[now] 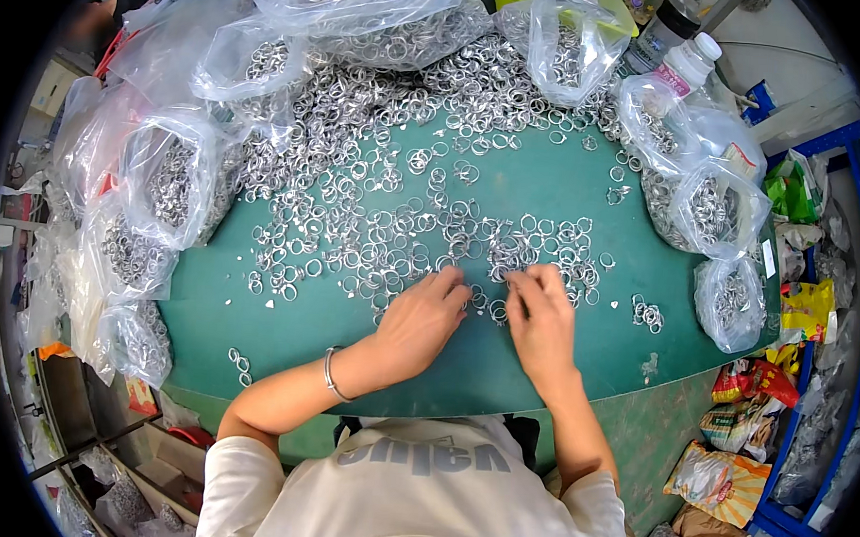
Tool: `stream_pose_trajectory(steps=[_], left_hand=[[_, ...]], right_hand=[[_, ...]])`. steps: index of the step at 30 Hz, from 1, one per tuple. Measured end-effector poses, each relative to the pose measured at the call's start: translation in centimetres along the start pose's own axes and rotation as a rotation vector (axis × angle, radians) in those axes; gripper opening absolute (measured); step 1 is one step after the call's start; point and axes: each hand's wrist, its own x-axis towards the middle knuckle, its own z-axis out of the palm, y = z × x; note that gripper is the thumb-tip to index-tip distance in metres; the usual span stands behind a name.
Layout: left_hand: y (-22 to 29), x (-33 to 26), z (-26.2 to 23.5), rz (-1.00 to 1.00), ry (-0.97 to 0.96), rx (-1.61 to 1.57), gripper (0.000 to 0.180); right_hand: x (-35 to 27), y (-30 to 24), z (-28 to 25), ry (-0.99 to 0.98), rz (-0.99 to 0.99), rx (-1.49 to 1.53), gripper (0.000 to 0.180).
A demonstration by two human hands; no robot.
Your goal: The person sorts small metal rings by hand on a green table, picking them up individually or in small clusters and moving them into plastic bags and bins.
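Silver metal rings (393,237) lie scattered in a wide loose spread over the green surface (542,362), thickest just ahead of both hands and thinning toward the person. The left hand (422,319) rests palm down with its fingers curled onto the rings at its tips; whether it pinches one cannot be told. The right hand (542,318) sits just beside it, fingers bent down onto the same patch of rings, and its grip is likewise hidden by the knuckles. A thin bracelet (332,373) circles the left wrist. A small separate cluster of rings (647,314) lies to the right of the right hand, and a few more (239,363) lie well to the left of the left forearm. Clear plastic bags (167,182) holding more rings crowd the far left, and others (710,210) stand beyond the right hand. A white-capped bottle (689,63) stands far ahead on the right.
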Motion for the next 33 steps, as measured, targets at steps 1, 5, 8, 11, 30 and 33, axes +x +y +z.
stream_pose_trajectory(steps=[1, 5, 8, 11, 30, 33], left_hand=[[0.1, -0.4, -0.2, -0.016, 0.0, -0.008, 0.025], [0.2, -1.1, -0.8, -0.076, 0.025, -0.084, 0.023], [0.0, -0.9, -1.0, -0.084, 0.073, -0.098, 0.024], [-0.1, -1.1, -1.1, -0.098, 0.088, -0.101, 0.025], [2.5, 0.1, 2.4, 0.127, -0.066, 0.048, 0.034], [2.2, 0.3, 2.9, 0.093, -0.1, 0.13, 0.029]], right_hand=[[0.1, -0.1, 0.8, -0.005, -0.002, -0.075, 0.015], [0.5, 0.3, 1.1, -0.072, -0.073, -0.24, 0.008], [-0.2, -0.3, -0.6, -0.057, 0.022, -0.017, 0.009], [-1.5, -0.4, -3.6, -0.078, 0.054, 0.029, 0.008], [-5.9, 1.5, -7.1, -0.208, 0.239, -0.331, 0.012], [-4.7, 0.3, -7.4, -0.127, 0.251, -0.407, 0.022]])
